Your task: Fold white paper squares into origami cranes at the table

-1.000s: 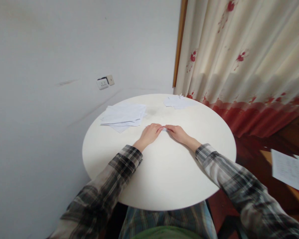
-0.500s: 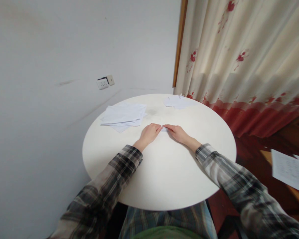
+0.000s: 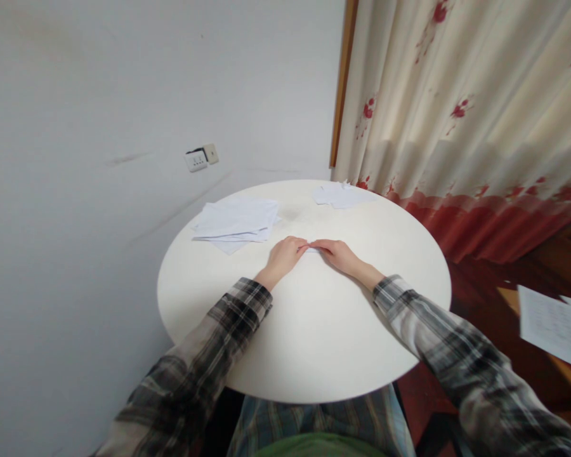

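Near the middle of the round white table [image 3: 314, 343], a small folded piece of white paper [image 3: 313, 250] lies between my hands, mostly covered by them. My left hand [image 3: 287, 255] grips its left end, thumb and fingers closed. On the opposite end, my right hand [image 3: 337, 255] is closed with bent fingers. The fingertips of both hands almost meet over the paper's far edge. How the paper is folded underneath is hidden.
A stack of white sheets [image 3: 235, 219] lies at the table's left back, and smaller paper pieces [image 3: 340, 195] at the far edge. A wall socket [image 3: 196, 160] is at left, a flowered curtain [image 3: 457, 127] at right. Written sheets [image 3: 552, 324] lie on the right.
My fingertips have shifted very slightly on the folded paper, and a little less of it shows between them. Everything else stays in place.
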A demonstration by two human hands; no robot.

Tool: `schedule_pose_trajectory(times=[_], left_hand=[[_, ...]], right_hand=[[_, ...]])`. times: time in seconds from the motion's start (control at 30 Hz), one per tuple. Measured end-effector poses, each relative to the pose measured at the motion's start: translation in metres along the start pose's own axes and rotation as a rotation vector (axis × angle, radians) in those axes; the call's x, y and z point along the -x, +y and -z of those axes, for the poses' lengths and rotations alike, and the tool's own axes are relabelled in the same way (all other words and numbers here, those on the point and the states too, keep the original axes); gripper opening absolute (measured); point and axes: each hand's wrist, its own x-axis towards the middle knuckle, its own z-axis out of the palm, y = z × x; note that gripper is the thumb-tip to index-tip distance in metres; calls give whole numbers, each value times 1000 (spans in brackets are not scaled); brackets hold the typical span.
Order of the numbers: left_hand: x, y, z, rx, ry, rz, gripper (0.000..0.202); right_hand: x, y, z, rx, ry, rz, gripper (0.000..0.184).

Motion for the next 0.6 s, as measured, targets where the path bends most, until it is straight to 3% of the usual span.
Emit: schedule_pose_trajectory(times=[0.6], left_hand=[[-1,-2,-3,15,3,-2,26]], right_hand=[[-2,2,0,36,33,59,40]])
